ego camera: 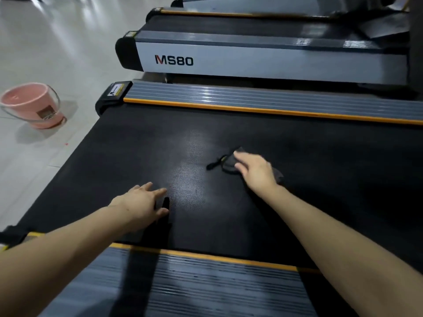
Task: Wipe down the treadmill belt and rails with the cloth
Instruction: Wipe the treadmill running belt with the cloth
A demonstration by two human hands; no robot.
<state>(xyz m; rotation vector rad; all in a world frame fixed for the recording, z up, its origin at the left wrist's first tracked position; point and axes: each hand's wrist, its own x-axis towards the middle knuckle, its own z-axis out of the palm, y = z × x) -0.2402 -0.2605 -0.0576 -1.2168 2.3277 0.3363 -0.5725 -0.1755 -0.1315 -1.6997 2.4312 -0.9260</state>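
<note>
Cloth (231, 162), dark and bunched up, lies on the black treadmill belt (137, 156), a bit to the 2 o'clock side of the middle of the view. A thin loop or strap of it sticks out toward 9 o'clock. The right hand (256, 171) lies flat on top of the cloth and presses it onto the belt. Its fingers are straight and close together, and they point toward 10 o'clock. Part of the cloth also peeks out from under the wrist side of the hand.

The left hand (142, 202) is near 7 o'clock from the cloth, well apart from it. It rests on the belt with its fingers straight and spread a little. It holds nothing.

A pale shiny patch shows on the belt between the two hands.

The near rail (217, 291) is at 6 o'clock, grey with ridges and an orange stripe along the belt side. The far rail (251, 99) is at 12 o'clock and looks the same.

Past the far rail stands another treadmill (263, 60) with "MS80" on its side. A pink bucket (32, 104) with a thin handle sits on the shiny floor (57, 42) at 9 o'clock, apart from the belt.
</note>
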